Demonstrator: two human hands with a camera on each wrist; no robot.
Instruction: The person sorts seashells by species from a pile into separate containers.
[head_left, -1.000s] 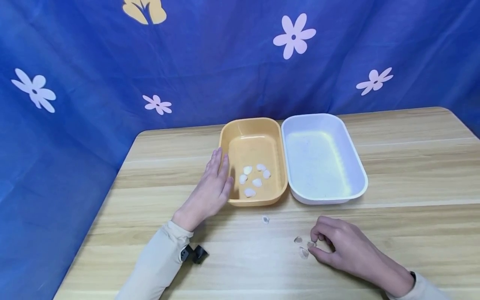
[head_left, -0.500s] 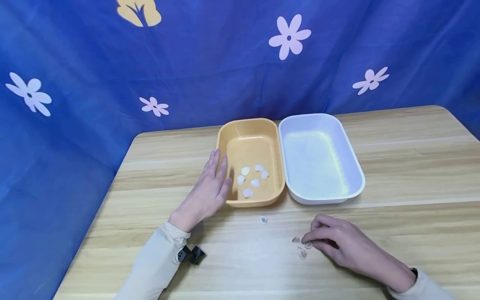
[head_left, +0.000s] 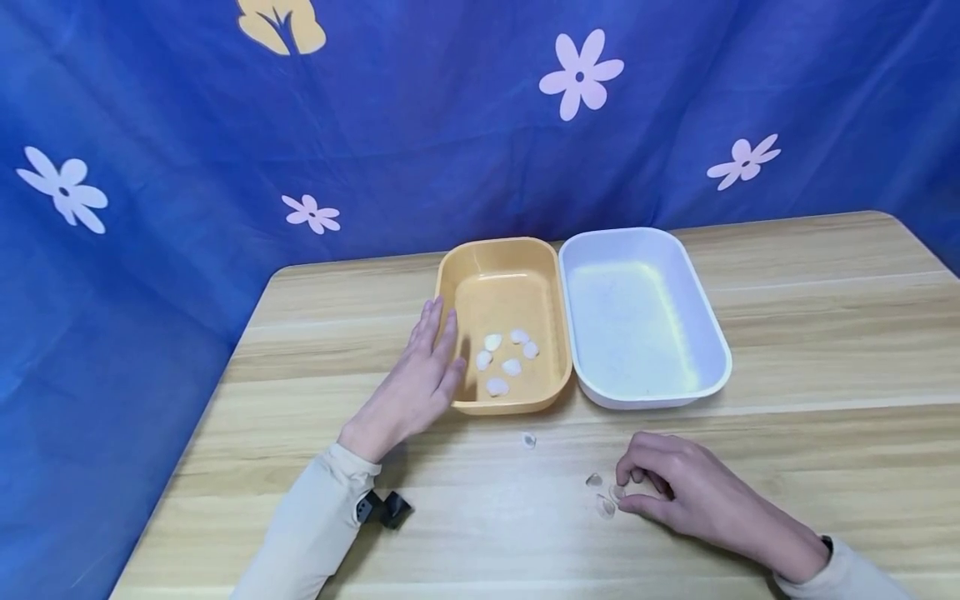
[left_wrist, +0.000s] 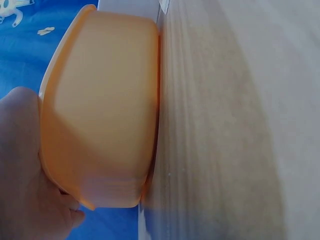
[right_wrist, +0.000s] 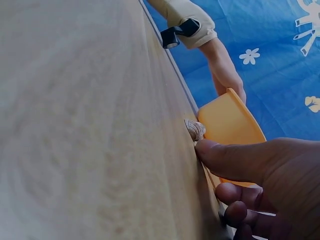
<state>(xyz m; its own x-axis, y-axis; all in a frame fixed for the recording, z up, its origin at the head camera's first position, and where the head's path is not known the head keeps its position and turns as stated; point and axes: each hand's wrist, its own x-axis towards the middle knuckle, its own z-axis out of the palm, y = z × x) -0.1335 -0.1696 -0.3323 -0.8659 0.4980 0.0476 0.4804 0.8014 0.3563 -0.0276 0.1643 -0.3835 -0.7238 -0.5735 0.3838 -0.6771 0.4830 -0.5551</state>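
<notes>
Two pale sleeves lie nearest, the left sleeve point(head_left: 288, 529) behind one hand and the right sleeve point(head_left: 843, 575) behind the other, with one black device point(head_left: 396, 510) at the left wrist. Of the two hands, the right hand point(head_left: 686, 492) is the nearer; its thumb and forefinger curl to either side of one small shell point(head_left: 617, 492), pinching it at the tips, though whether it is off the wooden table point(head_left: 480, 542) I cannot tell. Two more shells point(head_left: 605, 506) lie on the table just left of those fingertips, and a fourth shell point(head_left: 528, 440) lies farther off, between the two hands, making four outside the trays. The left hand point(head_left: 408, 392) has its fingers stretched out along the left side of the orange tray point(head_left: 506, 408), touching its rim. Six pale shells point(head_left: 512, 367) are in this tray, to the right of the left hand, all toward the near half, so ten shells show in all. One white tray point(head_left: 727, 367) stands ahead of the right hand, right beside the orange one, which makes two trays. Farthest, beyond both hands, hangs one blue cloth point(head_left: 450, 150) with four pale flowers point(head_left: 581, 77) and one yellow shape point(head_left: 282, 23) on it
</notes>
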